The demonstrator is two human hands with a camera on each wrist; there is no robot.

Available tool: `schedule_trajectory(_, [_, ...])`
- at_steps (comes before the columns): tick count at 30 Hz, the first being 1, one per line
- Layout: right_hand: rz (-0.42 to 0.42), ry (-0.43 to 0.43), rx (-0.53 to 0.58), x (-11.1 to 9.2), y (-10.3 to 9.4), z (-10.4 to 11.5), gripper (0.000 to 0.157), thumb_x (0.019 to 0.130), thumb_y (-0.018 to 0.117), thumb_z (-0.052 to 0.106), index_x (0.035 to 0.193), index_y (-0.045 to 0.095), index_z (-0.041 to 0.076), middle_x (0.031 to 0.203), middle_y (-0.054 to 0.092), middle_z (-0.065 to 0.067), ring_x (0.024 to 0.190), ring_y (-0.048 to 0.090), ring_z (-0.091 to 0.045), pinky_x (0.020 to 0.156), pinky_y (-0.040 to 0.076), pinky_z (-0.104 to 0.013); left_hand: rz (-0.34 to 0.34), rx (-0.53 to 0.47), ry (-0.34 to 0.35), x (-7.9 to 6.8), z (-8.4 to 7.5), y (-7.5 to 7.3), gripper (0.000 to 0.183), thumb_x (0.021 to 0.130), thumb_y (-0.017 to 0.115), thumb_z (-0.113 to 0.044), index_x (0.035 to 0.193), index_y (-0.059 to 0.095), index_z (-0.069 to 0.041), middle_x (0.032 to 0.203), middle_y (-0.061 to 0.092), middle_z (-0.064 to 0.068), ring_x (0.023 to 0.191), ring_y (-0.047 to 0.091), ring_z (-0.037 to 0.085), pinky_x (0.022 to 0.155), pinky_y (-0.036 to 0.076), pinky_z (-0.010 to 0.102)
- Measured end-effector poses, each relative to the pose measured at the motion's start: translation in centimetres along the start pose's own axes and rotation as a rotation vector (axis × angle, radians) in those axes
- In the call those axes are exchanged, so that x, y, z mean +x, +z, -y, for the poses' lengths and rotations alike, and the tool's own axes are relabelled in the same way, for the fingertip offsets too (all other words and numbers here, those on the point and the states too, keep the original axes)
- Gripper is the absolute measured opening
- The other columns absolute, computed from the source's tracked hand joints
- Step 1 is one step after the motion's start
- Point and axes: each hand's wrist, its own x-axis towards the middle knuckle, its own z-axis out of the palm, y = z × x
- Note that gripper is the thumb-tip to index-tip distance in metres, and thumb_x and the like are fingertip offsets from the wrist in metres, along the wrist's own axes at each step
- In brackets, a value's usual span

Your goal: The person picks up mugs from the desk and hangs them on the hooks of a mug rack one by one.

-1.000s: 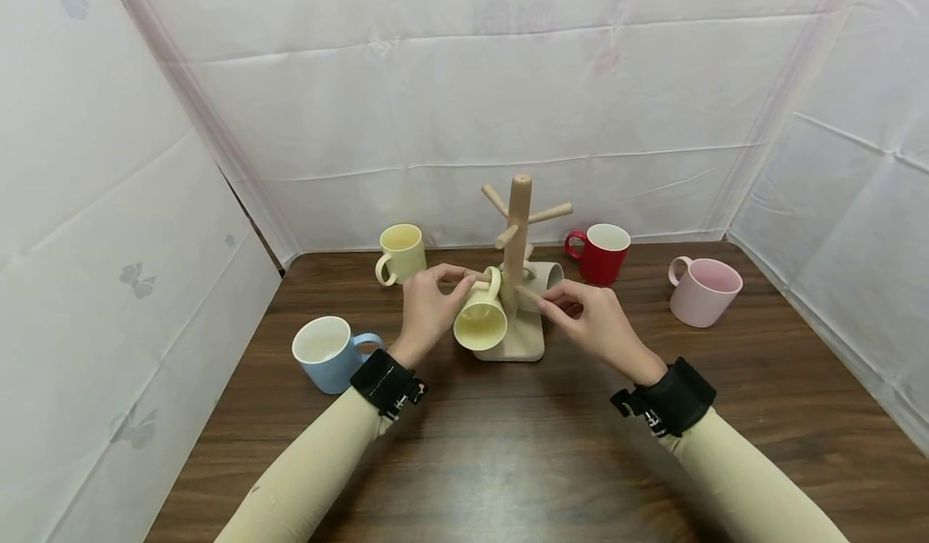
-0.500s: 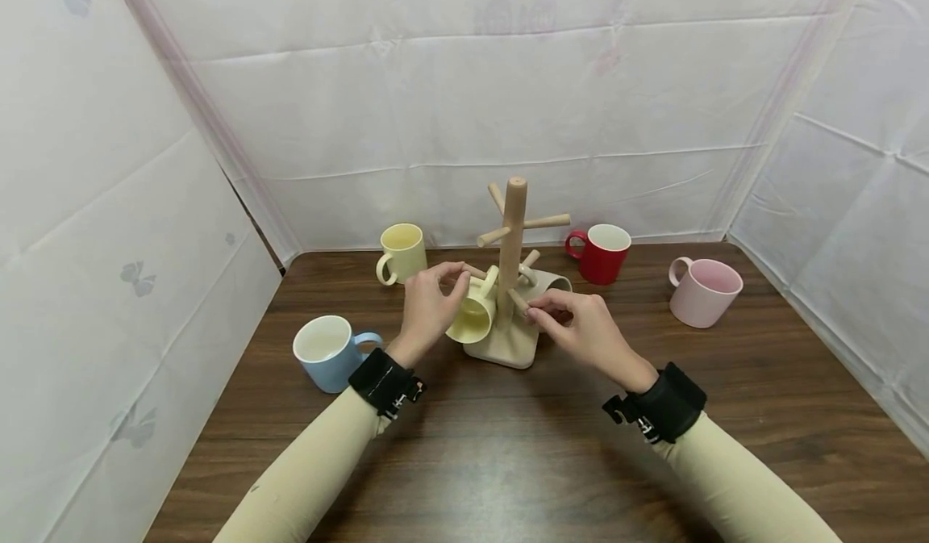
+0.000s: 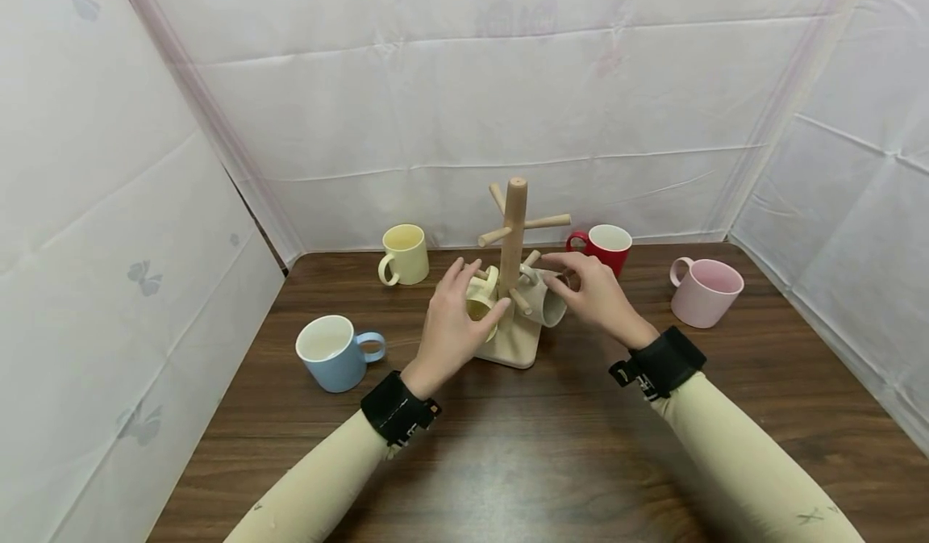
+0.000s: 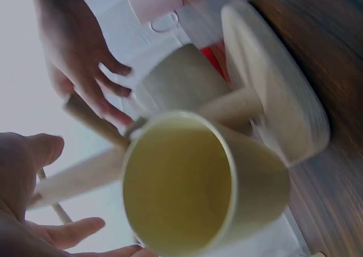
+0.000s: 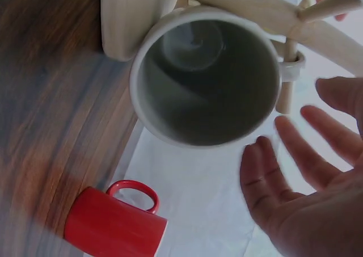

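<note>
A wooden mug tree (image 3: 514, 240) stands mid-table with two mugs hung by their handles on lower pegs. On its left side hangs a pale yellow mug (image 4: 261, 183), its mouth tilted outward. My left hand (image 3: 453, 329) is spread around that mug's near side, partly covering it in the head view; whether the fingertips touch it I cannot tell. A grey-white mug (image 5: 198, 98) hangs on the right side. Close to its rim is my right hand (image 3: 593, 294), fingers extended, apart from the mug in the right wrist view. The upper pegs carry no mugs.
Another yellow mug (image 3: 405, 254) stands behind at left, and a light blue mug (image 3: 334, 357) nearer at left. A red mug (image 3: 610, 252) is behind my right hand, with a pink mug (image 3: 704, 294) farther right. White sheeting (image 3: 464, 107) encloses the table's back and sides.
The mug tree first turned, then stopped. Both hands have let go of its pegs. My left fingers have spread by the yellow mug; my right hand has moved back beside the grey-white mug.
</note>
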Motion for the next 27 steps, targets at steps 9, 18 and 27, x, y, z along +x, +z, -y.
schedule_trajectory(9, [0.114, 0.029, -0.026, 0.6, 1.1, -0.6, 0.055, 0.089, 0.062, 0.023, 0.140, 0.042, 0.014, 0.113, 0.062, -0.008, 0.087, 0.056, -0.016, 0.066, 0.046, -0.038, 0.074, 0.010, -0.056, -1.0, -1.1, 0.2, 0.076, 0.081, 0.064, -0.052, 0.140, 0.040, -0.009, 0.147, 0.021, 0.024, 0.128, 0.029, 0.039, 0.096, 0.035, 0.056])
schedule_trajectory(18, [0.100, 0.053, -0.033, 0.6, 1.2, -0.1, 0.054, 0.088, 0.064, 0.022, 0.138, 0.045, 0.016, 0.098, 0.065, -0.005, 0.048, 0.033, -0.012, 0.047, 0.035, -0.033, 0.113, 0.016, -0.063, -1.0, -0.9, 0.5, 0.083, 0.079, 0.062, -0.058, 0.143, 0.035, -0.014, 0.149, 0.016, 0.022, 0.126, 0.030, 0.041, 0.095, 0.035, 0.058])
schedule_trajectory(27, [0.057, 0.049, -0.042, 0.0, 1.1, 0.1, 0.050, 0.089, 0.062, 0.025, 0.136, 0.047, 0.016, 0.072, 0.054, 0.003, 0.046, 0.028, -0.012, 0.043, 0.030, -0.032, 0.135, 0.005, -0.001, -0.2, -0.2, 0.3, 0.081, 0.079, 0.064, -0.055, 0.138, 0.041, -0.005, 0.146, 0.023, 0.023, 0.132, 0.024, 0.031, 0.105, 0.022, 0.052])
